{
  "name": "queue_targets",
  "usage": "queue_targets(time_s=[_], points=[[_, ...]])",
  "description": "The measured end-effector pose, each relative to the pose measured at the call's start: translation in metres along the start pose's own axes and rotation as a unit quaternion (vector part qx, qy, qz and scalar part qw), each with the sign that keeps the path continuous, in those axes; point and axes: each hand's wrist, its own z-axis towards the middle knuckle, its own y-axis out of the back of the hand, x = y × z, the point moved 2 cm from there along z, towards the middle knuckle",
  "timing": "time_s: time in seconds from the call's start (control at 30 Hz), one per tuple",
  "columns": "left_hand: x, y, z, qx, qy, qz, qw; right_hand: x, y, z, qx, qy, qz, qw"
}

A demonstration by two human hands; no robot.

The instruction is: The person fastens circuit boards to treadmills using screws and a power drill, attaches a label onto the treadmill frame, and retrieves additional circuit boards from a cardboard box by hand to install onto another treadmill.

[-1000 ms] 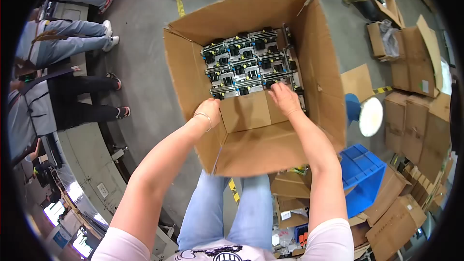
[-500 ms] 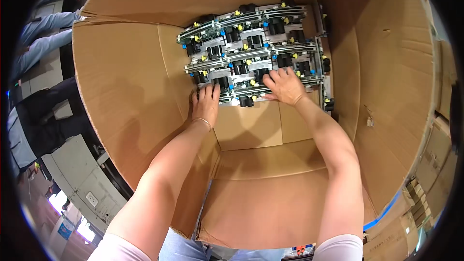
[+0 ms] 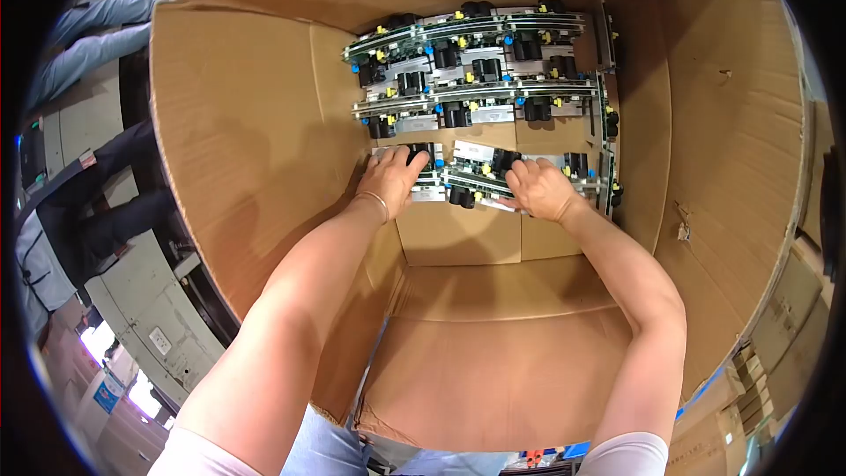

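Note:
A large open cardboard box (image 3: pixel 476 379) surrounds both hands, with rows of circuit board assemblies (image 3: pixel 476 92) at its far side. My left hand (image 3: pixel 389 183) is closed on a board assembly (image 3: pixel 428 185) at the left end of the nearest row. My right hand (image 3: pixel 542 189) grips another board assembly (image 3: pixel 476 167) in that row, which lies at a slant. Black, yellow and blue parts show on the boards. A strip of cardboard shows between this row and the two rows beyond. More boards (image 3: pixel 610 110) stand along the right end of the rows.
On the left, legs of other people (image 3: pixel 106 31) show beside a grey cabinet (image 3: pixel 154 317). More cardboard boxes (image 3: pixel 784 300) stand at the right, outside the large box. The box walls rise on all sides of my arms.
I am now leaning in closer over the box. The nearest row of boards has come towards me, away from the others, and its middle board has tilted. Both hands have moved nearer with it.

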Motion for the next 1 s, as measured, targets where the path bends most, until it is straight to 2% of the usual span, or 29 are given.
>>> queue_targets(time_s=[0.2, 0.33, 0.43, 0.53, 0.63, 0.67, 0.73, 0.83, 0.87, 0.9, 0.93, 0.97, 1.0], points=[[-0.023, 0.014, -0.037, 0.029, -0.066, 0.055, 0.996, 0.043, 0.045, -0.024, 0.033, -0.007, 0.015, 0.999], [-0.049, 0.058, -0.082, 0.052, -0.032, 0.027, 0.998, 0.067, 0.12, -0.034, 0.063, -0.046, -0.005, 0.997], [-0.071, 0.12, -0.128, 0.046, 0.001, -0.015, 0.999, 0.08, 0.195, -0.039, 0.063, -0.082, -0.005, 0.995], [-0.084, 0.179, -0.187, -0.057, 0.034, -0.093, 0.993, 0.102, 0.292, -0.049, 0.074, -0.111, -0.016, 0.991], [-0.091, 0.237, -0.264, -0.195, 0.129, -0.216, 0.948, 0.128, 0.398, -0.055, 0.074, -0.136, -0.046, 0.987], [-0.087, 0.25, -0.294, -0.247, 0.142, -0.288, 0.914, 0.133, 0.424, -0.058, 0.012, -0.1, -0.05, 0.994], [-0.079, 0.26, -0.36, -0.362, 0.152, -0.429, 0.813, 0.163, 0.49, -0.054, 0.083, -0.131, -0.051, 0.987], [-0.06, 0.249, -0.489, -0.415, 0.189, -0.615, 0.643, 0.223, 0.563, -0.043, 0.096, -0.103, -0.079, 0.987], [-0.057, 0.232, -0.531, -0.434, 0.191, -0.686, 0.552, 0.24, 0.579, -0.043, 0.059, -0.069, -0.094, 0.991], [-0.048, 0.201, -0.562, -0.443, 0.204, -0.72, 0.494, 0.263, 0.593, -0.039, 0.045, -0.056, -0.107, 0.992], [-0.046, 0.184, -0.61, -0.442, 0.21, -0.757, 0.433, 0.281, 0.61, -0.05, 0.102, -0.087, -0.069, 0.989], [-0.047, 0.166, -0.664, -0.414, 0.166, -0.838, 0.313, 0.307, 0.62, -0.044, 0.077, -0.059, -0.097, 0.991], [-0.032, 0.123, -0.693, -0.392, 0.198, -0.866, 0.237, 0.336, 0.631, -0.032, 0.091, -0.038, -0.1, 0.99]])
